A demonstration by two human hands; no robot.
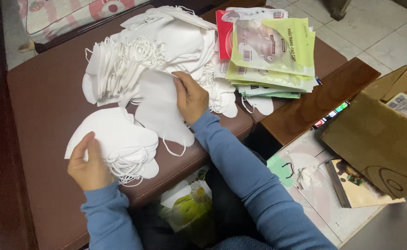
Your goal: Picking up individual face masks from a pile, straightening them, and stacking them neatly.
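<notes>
1. Fingers of the left hand curl around the lower edge of a small stack of white masks, thumb pressed on top and the other fingers tucked beneath, so the bundle stays squared and its ear loops hang free just to the right of the knuckles.

2. Fingertips of the right hand pinch the upper edge of a single white mask, thumb and forefinger closed on the fabric while the remaining fingers lie loosely bent. That mask lies flat just left of the fingers, half overlapping the held stack, as if being peeled away one at a time.

3. Beyond the right fingertips rises a big loose heap of white masks, loops tangled together; it sits within easy reach, probably so that either hand can draw from it.

4. To the right of those fingers lies a fanned pile of flat packets, green and red, stacked on the brown cushioned bench.

5. Farther right, well apart from both hands, an open cardboard box rests on the tiled floor; what it holds I cannot quite make out.

6. Below the wrists, between the blue sleeves, sits a crumpled bag, partly hidden.
</notes>
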